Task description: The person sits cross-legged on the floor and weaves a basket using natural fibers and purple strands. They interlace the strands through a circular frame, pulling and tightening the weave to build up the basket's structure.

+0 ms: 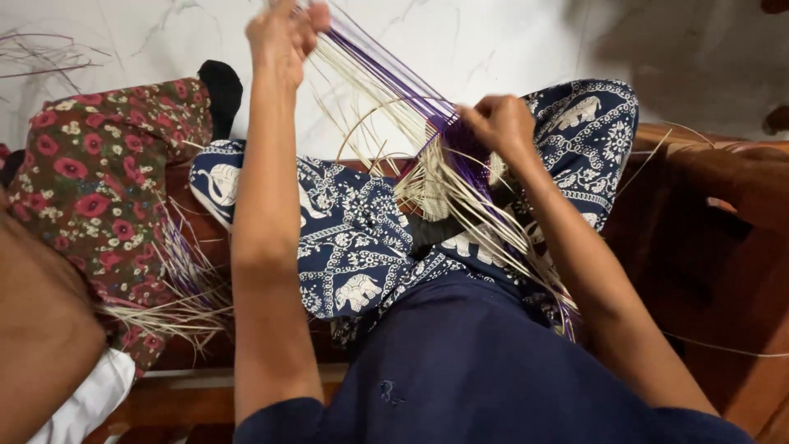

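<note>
- Over my lap, between my knees, sits the weave [434, 182]: a small patch of pale and purple strips already crossed and packed tight.
- My right hand [499, 123] is clenched on the top edge of that patch, pinching it where the purple strips enter.
- My left hand [283, 33] is raised toward the far side, fingers closed around a bundle of purple strands [386, 74], pulling them taut in a line down to the weave.
- Pale straws [493, 226] fan out loose from the patch, down across my patterned trousers [353, 238] and up toward the left hand; none of these ends are worked in yet.
- I judge the work to be at an early stage: only the small centre is woven, and most of the length of every strand is free.
- No edge or border shows on the patch, so the finishing looks undone.
- At the left edge of the wooden bench [699, 247] a person in floral cloth [99, 181] sits, with another bunch of straws [177, 304] beside them, apart from my hands.
</note>
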